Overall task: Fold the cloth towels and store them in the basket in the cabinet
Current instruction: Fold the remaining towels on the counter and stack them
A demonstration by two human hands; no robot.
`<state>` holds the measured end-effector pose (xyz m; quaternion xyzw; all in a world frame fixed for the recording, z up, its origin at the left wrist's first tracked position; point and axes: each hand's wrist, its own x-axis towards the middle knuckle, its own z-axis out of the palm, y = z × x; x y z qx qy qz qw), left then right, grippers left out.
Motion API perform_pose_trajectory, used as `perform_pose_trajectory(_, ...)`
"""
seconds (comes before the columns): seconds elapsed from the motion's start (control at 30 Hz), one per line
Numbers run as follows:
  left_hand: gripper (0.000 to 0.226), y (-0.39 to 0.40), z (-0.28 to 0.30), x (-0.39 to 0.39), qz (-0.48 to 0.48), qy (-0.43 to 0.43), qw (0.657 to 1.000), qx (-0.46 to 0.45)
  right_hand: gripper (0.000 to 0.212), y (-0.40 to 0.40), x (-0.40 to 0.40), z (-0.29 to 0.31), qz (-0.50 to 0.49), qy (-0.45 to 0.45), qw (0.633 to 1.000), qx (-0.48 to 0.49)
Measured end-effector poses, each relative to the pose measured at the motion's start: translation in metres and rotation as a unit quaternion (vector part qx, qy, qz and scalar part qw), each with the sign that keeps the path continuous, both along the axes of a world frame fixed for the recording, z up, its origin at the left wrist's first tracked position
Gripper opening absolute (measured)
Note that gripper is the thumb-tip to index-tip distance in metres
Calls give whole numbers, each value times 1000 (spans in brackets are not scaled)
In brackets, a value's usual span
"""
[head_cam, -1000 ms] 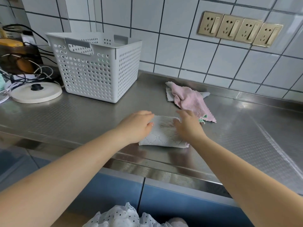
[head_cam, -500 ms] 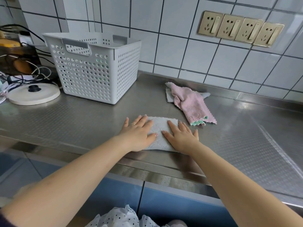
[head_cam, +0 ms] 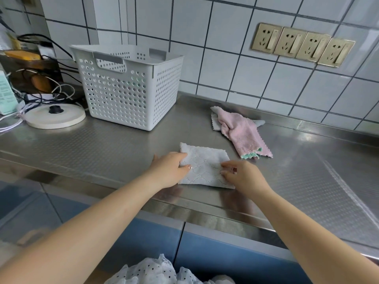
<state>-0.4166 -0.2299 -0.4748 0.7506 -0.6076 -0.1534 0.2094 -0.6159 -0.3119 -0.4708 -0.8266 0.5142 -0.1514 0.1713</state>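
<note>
Nearest, white eyelet fabric [head_cam: 162, 272] is cut off by the lower edge. Left hand [head_cam: 168, 171] grasps the left edge of the folded grey towel [head_cam: 205, 162] on the steel counter [head_cam: 102, 144]; right hand [head_cam: 244, 177] pinches its right side, fingertips partly hidden. Half a second earlier both palms pressed flat. Beyond, the pink towel [head_cam: 242, 132] lies crumpled over others hard to distinguish; farther left stands the white basket [head_cam: 127, 91].

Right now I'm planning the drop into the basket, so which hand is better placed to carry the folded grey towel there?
Probably left. The left hand grips the grey towel on the side facing the white basket; the right hand is farther away.
</note>
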Motion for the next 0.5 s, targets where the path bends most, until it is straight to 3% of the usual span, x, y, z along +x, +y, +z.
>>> perform_pose_trajectory(0.13,52,2,-1,13,9,79,994,-74,29,7,15,1,13,-69,997,-11)
perform_pose_trajectory(0.27,51,14,4,54,36,134,983,-118,28,23,51,10,48,-130,989,47)
perform_pose_trajectory(0.5,50,48,22,158,119,51,986,-105,37,51,166,8,115,-179,966,146)
